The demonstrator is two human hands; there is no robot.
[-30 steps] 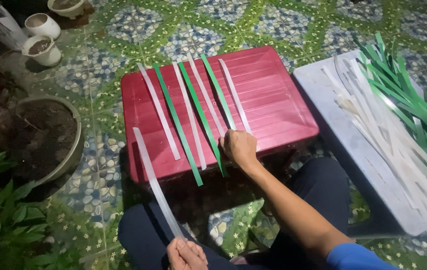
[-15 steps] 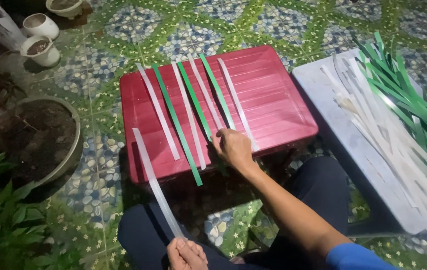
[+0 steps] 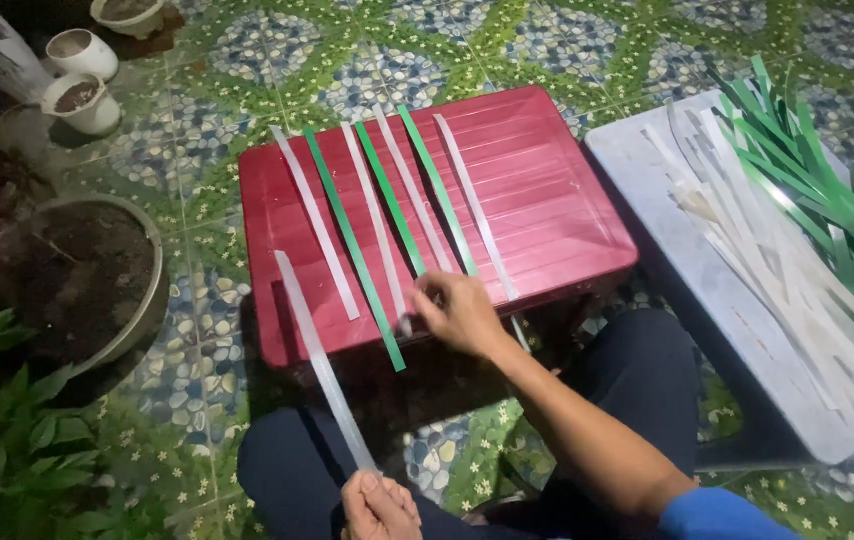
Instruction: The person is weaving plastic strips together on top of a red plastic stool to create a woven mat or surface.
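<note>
head view: right hand (image 3: 462, 312) at center rests curled fingertips on the strips (image 3: 387, 215) across the red stool (image 3: 537, 210). left hand (image 3: 379, 508), bottom center, is closed around 1 white strip (image 3: 317, 350) angled up-left.

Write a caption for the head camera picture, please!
Right hand presses strips on a red stool; left hand holds a white strip.

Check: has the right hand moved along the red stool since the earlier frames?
Yes. The right hand slid slightly left along the near edge of the red stool, onto the strip ends.
</note>
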